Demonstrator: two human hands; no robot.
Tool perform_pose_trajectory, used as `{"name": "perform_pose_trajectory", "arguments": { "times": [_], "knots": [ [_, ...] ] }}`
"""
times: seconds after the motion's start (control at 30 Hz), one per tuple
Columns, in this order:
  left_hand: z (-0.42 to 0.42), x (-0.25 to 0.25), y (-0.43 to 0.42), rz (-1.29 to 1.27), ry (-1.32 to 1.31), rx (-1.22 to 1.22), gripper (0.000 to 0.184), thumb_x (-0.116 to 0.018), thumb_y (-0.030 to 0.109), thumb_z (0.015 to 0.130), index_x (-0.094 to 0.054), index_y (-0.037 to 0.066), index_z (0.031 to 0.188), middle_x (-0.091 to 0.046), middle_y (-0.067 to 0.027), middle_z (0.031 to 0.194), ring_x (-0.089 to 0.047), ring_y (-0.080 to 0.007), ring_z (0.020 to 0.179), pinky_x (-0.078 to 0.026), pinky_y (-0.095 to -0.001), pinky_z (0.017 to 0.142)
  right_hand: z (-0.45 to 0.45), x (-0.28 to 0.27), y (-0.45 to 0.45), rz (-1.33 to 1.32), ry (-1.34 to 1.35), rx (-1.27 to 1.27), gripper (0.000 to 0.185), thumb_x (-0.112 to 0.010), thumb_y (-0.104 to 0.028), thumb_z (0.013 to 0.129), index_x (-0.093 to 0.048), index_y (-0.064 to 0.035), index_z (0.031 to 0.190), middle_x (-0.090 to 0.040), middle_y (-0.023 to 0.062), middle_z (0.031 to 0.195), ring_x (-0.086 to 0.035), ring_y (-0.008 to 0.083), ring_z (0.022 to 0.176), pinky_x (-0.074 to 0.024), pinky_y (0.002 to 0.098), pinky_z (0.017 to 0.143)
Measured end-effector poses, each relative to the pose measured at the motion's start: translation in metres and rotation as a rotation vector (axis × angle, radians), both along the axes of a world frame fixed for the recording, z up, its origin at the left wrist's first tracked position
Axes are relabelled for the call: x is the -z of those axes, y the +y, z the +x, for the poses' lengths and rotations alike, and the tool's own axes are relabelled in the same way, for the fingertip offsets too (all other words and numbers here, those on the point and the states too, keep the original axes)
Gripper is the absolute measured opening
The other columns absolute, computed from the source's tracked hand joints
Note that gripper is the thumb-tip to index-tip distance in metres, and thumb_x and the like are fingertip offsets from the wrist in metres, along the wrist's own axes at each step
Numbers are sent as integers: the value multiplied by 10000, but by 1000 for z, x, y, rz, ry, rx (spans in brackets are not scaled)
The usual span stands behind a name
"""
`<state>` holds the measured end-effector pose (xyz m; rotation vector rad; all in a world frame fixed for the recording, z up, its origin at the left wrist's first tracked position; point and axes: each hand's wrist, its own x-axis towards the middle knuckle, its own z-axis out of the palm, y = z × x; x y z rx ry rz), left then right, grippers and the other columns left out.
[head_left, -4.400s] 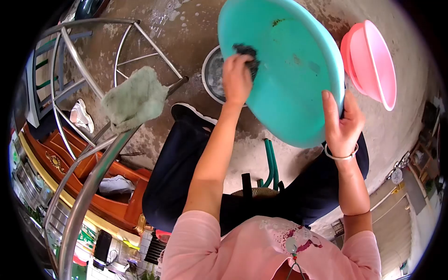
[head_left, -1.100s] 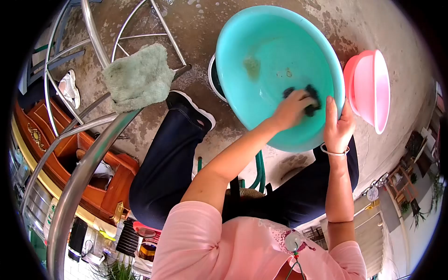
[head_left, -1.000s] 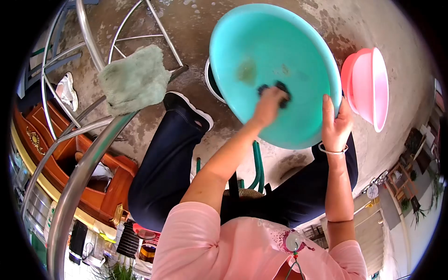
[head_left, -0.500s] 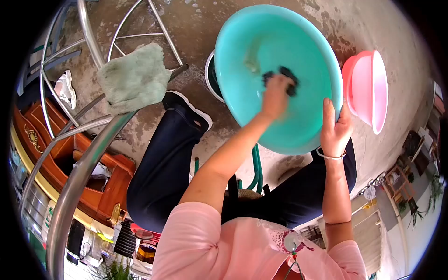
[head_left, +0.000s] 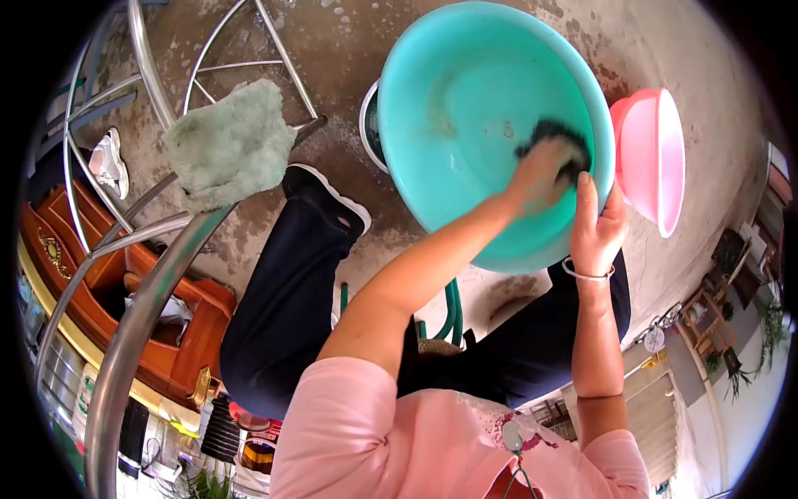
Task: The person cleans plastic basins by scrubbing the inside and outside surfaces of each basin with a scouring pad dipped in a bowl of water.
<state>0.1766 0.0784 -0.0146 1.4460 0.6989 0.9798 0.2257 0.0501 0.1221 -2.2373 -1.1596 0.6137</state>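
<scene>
A large turquoise basin (head_left: 465,83) is tilted in front of me. Inside it, near the right wall, my left hand (head_left: 544,170) is closed on a dark, crumpled cloth (head_left: 553,133), pressing it to the plastic; the fingers are somewhat blurred. My right hand (head_left: 597,224), a bracelet at its wrist, grips the basin's right rim with the thumb on the near side; its other fingers are partly hidden behind the rim. Brownish marks show on the basin's inner surface.
A pink basin (head_left: 640,162) is just right of the turquoise one. Part of a round container (head_left: 371,125) shows behind its left side. At left, a pale green cloth (head_left: 229,145) hangs on a metal-tube frame (head_left: 137,316), near wooden furniture (head_left: 179,358). The concrete floor has damp patches.
My left hand has moved the dark cloth rightward across the basin, from its middle to the wall near my right hand. My right hand keeps its hold on the rim.
</scene>
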Motion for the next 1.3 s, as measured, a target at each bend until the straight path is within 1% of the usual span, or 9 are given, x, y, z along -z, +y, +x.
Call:
{"name": "perform_pose_trajectory", "arguments": {
  "times": [0.13, 0.27, 0.43, 0.63, 0.73, 0.93, 1.0, 1.1, 1.3],
  "knots": [
    [-62, 32, -58, -179, 347, 366, 291, -584, -29, 687, -611, 114, 939, -568, -101, 959, -536, -339, 973, -457, -425, 793, 2, 0, 1, 34, -16, -4, 223, -616, -213, 932, -617, 7, 895, -561, 28, 661, -497, 76, 627, -435, 259, 582],
    [-88, 59, -53, -252, 724, 171, 259, -555, -49, 667, -655, 116, 840, -597, -106, 885, -562, -341, 926, -475, -432, 755, -2, -2, 6, 9, 12, 10, 242, -610, -235, 938, -620, 6, 909, -572, 31, 680, -509, 74, 658, -443, 257, 608],
    [-31, -11, -24, -419, -12, 306, 218, -591, 21, 779, -619, 56, 993, -640, -120, 986, -603, -250, 954, -460, -350, 871, -4, -1, 11, 54, 27, 20, 272, -608, -261, 942, -628, 9, 917, -573, 23, 688, -498, 73, 657, -438, 255, 609],
    [-10, -32, 113, -891, -716, -604, 370, -511, -33, 805, -387, 70, 1138, -495, -74, 1039, -518, -177, 967, -503, -317, 780, -3, 2, 8, 61, 50, 8, 256, -619, -247, 935, -640, 8, 929, -601, 49, 675, -526, 74, 635, -458, 273, 594],
    [-6, -17, 122, -757, -697, -732, 346, -499, -25, 878, -368, 85, 1179, -472, -68, 1099, -545, -168, 931, -560, -358, 762, 0, 4, 7, 21, 39, 19, 221, -628, -213, 919, -643, 8, 926, -591, 75, 646, -524, 86, 594, -456, 270, 579],
    [-11, -70, 28, -692, -573, -268, 373, -635, 32, 857, -495, 36, 1203, -537, -74, 1067, -554, -159, 967, -583, -283, 664, 10, 7, 1, -23, 47, 21, 176, -641, -133, 830, -650, -12, 959, -590, 96, 638, -545, 119, 559, -466, 301, 559],
    [-25, -78, 18, -173, -200, -255, 339, -676, 50, 797, -584, 67, 1123, -553, -89, 990, -575, -221, 901, -539, -322, 676, 8, 15, 1, 73, -5, 7, 165, -636, -121, 810, -644, -14, 936, -591, 114, 638, -560, 157, 549, -470, 317, 557],
    [-36, -84, 28, 71, 44, -237, 246, -702, 62, 796, -646, 62, 1036, -568, -83, 990, -593, -185, 914, -540, -273, 673, 8, 10, 1, 87, -58, -7, 136, -621, -107, 786, -625, -17, 887, -588, 151, 642, -584, 230, 542, -476, 342, 559],
    [-35, -32, 117, -93, 3, -572, 212, -651, 144, 878, -650, 54, 1070, -581, -46, 926, -590, -131, 752, -576, -268, 611, 6, 1, 1, -57, 35, 23, 141, -596, -113, 772, -607, -20, 878, -572, 178, 647, -608, 315, 571, -486, 350, 572]
  ]
}}
